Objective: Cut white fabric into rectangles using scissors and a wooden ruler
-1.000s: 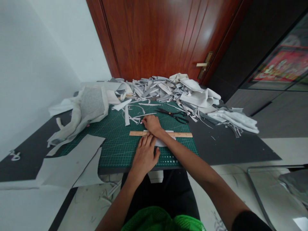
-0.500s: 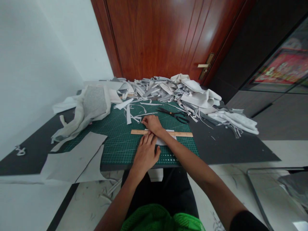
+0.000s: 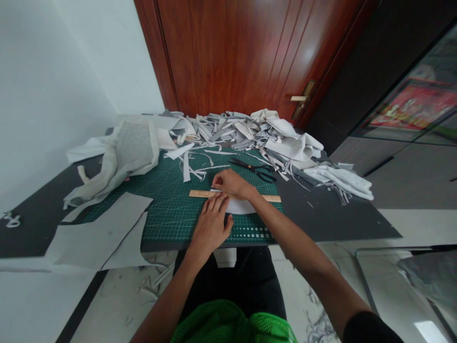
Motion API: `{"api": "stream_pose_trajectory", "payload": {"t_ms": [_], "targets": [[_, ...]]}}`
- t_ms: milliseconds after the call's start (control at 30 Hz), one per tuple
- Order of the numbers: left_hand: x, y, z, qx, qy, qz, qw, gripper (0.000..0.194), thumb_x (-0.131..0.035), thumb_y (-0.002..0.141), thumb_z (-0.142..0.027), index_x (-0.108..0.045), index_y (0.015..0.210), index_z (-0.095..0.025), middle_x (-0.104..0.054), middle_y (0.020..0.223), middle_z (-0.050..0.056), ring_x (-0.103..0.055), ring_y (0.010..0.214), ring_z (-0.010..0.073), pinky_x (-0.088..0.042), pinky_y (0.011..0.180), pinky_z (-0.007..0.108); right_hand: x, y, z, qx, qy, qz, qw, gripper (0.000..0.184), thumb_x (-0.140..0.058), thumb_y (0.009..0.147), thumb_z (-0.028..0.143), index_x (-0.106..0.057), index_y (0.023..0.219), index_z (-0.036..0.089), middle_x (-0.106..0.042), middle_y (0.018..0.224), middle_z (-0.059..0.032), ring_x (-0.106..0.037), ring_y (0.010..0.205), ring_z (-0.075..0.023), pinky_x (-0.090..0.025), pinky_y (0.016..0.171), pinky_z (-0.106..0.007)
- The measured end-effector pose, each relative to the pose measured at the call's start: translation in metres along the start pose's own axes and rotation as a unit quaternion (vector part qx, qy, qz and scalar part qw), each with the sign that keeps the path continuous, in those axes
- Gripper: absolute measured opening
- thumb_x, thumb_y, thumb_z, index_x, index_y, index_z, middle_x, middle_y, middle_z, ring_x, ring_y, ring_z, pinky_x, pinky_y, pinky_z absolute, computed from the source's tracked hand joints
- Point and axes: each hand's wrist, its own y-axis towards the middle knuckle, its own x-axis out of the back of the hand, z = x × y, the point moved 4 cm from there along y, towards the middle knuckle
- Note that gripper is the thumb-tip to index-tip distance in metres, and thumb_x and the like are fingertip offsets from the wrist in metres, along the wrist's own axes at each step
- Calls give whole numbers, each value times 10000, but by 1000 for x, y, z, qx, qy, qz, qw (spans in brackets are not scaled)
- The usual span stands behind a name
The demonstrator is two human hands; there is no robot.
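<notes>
A wooden ruler (image 3: pixel 200 194) lies across a small white fabric piece (image 3: pixel 240 206) on the green cutting mat (image 3: pixel 167 200). My left hand (image 3: pixel 211 223) lies flat with its fingers stretched out, fingertips pressing on the ruler and the fabric. My right hand (image 3: pixel 232 184) reaches across just beyond the ruler, fingers curled into a pinch at the ruler's far edge; what it pinches is too small to make out.
Black scissors (image 3: pixel 255 169) lie on the mat behind my right hand. A big heap of white and grey fabric scraps (image 3: pixel 271 138) fills the table's far side. Folded grey cloth (image 3: pixel 121 157) sits left, flat grey sheets (image 3: pixel 100 233) at near left. A wooden door (image 3: pixel 235 52) stands behind.
My right hand has shifted slightly right along the ruler's far edge. My left hand keeps pressing on the ruler. The camera view has moved a little.
</notes>
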Motion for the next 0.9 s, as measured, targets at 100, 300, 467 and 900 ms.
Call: {"api": "stream_pose_trajectory", "payload": {"t_ms": [100,300,467,900], "targets": [[0,0,0,1,-4,1,1000,502,-506,983,-251,-533,1466,-117,-526,1570,150,-424,1506,312,-352,1266,515,4,-1,-5,-11,5,-4,1000,127,-709,914,178,-831,920,141,-813,876,-61,-709,776,-131,-478,727,-208],[2,-2,0,-6,-1,-4,1000,505,-487,992,-240,-522,1477,-105,-528,1567,158,-419,1511,309,-361,1267,519,22,-3,-31,-51,67,-48,995,138,-701,912,155,-832,914,114,-822,854,-70,-723,740,-134,-503,687,-194],[1,0,0,-11,7,-2,1000,509,-487,988,-250,-524,1472,-95,-525,1565,173,-427,1503,324,-368,1257,533,9,-5,-15,-43,47,-24,998,120,-727,894,187,-842,883,155,-820,838,-43,-718,734,-126,-488,686,-187],[4,0,-2,-3,1,-2,1000,478,-490,989,-257,-541,1440,-111,-569,1505,167,-462,1463,332,-383,1235,539,-5,-3,11,-45,-38,12,998,140,-718,870,183,-849,916,194,-822,873,-39,-730,770,-152,-472,683,-214]]}}
